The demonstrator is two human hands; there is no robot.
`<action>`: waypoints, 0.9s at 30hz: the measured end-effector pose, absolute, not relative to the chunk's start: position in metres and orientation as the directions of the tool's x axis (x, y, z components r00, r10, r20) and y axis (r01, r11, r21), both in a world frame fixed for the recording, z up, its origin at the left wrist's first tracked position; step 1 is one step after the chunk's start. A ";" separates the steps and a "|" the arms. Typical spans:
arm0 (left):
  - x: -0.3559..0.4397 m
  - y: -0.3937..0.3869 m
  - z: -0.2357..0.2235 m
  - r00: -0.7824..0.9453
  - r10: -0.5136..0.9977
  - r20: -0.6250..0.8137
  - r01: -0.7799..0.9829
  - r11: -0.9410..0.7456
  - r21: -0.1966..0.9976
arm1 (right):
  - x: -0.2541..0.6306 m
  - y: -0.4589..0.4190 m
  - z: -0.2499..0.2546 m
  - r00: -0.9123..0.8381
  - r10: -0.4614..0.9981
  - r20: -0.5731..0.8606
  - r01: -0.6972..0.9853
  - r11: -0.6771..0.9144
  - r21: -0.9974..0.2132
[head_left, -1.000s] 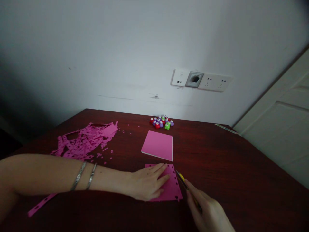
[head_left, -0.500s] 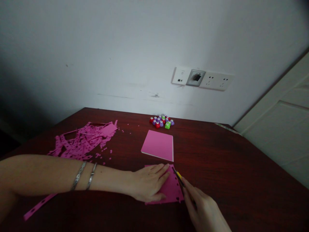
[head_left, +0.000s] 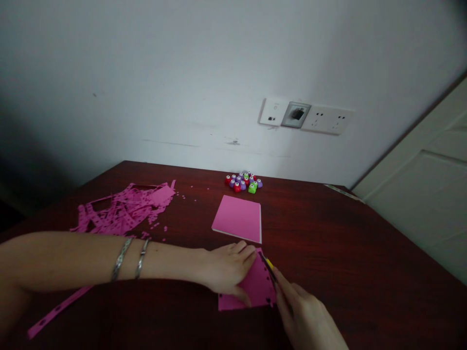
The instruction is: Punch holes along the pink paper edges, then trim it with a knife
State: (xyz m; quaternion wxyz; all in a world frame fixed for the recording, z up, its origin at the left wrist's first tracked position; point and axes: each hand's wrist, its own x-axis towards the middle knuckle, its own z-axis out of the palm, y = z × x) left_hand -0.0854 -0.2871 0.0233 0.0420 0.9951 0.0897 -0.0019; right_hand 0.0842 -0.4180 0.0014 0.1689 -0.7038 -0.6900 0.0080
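My left hand lies with its fingers spread on a pink sheet of paper, pressing it against the table. Dark heart-like punched holes line the sheet's right edge. In my right hand is a utility knife with some yellow on it, mostly hidden by the fingers. Its tip rests near the sheet's upper right corner, beside my left fingertips. Just beyond the sheet sits a stack of pink square paper with white showing at its edges.
Pink cut strips and punched bits are heaped at the left. One long pink strip lies below my left forearm. Several small red, purple and green punches stand near the wall, below the sockets. A white door borders the right side.
My left hand has shifted slightly up and right on the sheet, its thumb lifted a little and more of the lower left corner uncovered. The knife stays at the sheet's right edge.
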 end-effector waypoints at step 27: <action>-0.077 -0.288 0.028 0.985 0.168 -0.035 0.168 -0.986 -0.008 | 0.069 -0.440 0.003 0.090 0.996 -0.005 0.996 -0.090 -0.018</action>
